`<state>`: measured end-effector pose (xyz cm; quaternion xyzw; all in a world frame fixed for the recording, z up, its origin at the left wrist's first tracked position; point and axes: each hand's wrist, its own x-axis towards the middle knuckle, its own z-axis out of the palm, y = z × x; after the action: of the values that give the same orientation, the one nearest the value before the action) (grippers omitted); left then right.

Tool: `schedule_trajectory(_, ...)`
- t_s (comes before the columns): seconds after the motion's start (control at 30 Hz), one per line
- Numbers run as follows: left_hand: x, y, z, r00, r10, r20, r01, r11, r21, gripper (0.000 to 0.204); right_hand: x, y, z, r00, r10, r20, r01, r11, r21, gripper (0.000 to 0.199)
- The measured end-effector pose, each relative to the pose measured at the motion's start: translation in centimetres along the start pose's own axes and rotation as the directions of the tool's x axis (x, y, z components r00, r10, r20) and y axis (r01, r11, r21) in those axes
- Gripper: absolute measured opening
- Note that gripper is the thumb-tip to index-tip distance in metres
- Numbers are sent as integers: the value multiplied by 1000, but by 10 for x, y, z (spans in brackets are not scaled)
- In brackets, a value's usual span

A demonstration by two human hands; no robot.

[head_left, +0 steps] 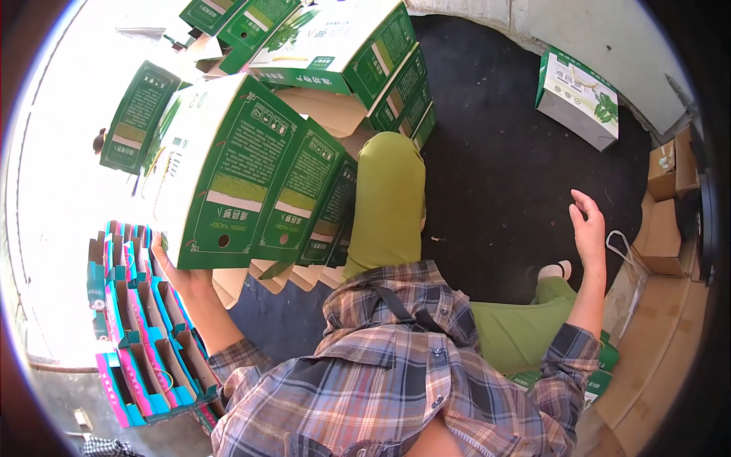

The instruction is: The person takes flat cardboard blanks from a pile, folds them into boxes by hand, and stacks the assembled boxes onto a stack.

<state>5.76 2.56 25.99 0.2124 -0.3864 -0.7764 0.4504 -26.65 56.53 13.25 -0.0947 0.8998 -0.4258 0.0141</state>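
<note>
Cartons (301, 190), green-and-white, are standing formed in a row; brown flaps (228, 288) at their lower edge are hanging open, so I'm judging those ends unfinished. Can't tell remaining count. Left hand (179, 278) is gripping the nearest carton (228, 160) at its lower corner, so it's sitting right against that hand; right hand (588, 232) is hovering bare, fingers loosely curled, well apart from it.

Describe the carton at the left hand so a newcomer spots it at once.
Find the raised olive-green trouser knee near mid-view. Left of it stands a row of overlapping green-and-white cartons; you want the left-end carton, with a big white face beside its green panel. Unlike its row neighbours, it has the left hand at its lower corner.
</note>
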Motion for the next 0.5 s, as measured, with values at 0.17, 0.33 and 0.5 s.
schedule_trajectory(0.17,15,-2,-7,1000,1,-18,-2,1000,-31,50,-1,-1,-2,1000,5,-8,-5,1000,-28,32)
schedule_trajectory(0.33,16,-10,-4,994,50,-94,-51,999,-6,49,-1,4,-4,1000,13,15,-13,1000,-7,34)
schedule_trajectory(0.5,26,-8,-15,997,57,-56,-59,998,-25,52,8,9,-28,947,8,-322,51,983,175,41)
